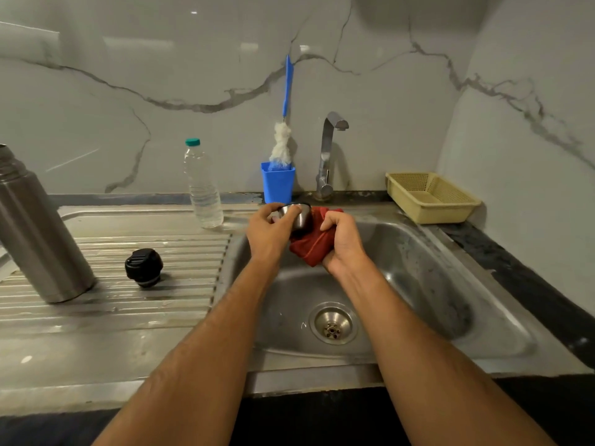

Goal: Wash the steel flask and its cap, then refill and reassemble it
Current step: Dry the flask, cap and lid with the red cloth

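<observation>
The left hand (269,231) holds a small steel cup cap (297,215) over the sink (428,284), with its thumb and fingers curled around the rim. The right hand (341,244) squeezes a red cloth (314,244) in a tight fist, and the cloth touches the side of the cap. The cap looks light and hard, so it will not bend, but it is shiny and may be wet, so it could slip. Holding it by the rim, like now, seems a good way to keep it steady. The cloth is soft and floppy and can be bunched up any way. I cannot tell if anything is inside the cap. The big steel flask (38,230) stands on the ribbed draining board (135,304) at the far left, with its top open. It looks heavy and smooth, so it is best to wrap a whole hand around its middle. Whether it has water in it cannot be seen. The black stopper (144,267) lies on the draining board near the flask, not touching it. A clear plastic bottle (203,185) with a green lid stands behind, and it looks nearly full of water. A blue cup (278,185) by the tap (328,152) holds a bottle brush (283,136). A yellow basket (431,197) on the right looks like it holds nothing.
</observation>
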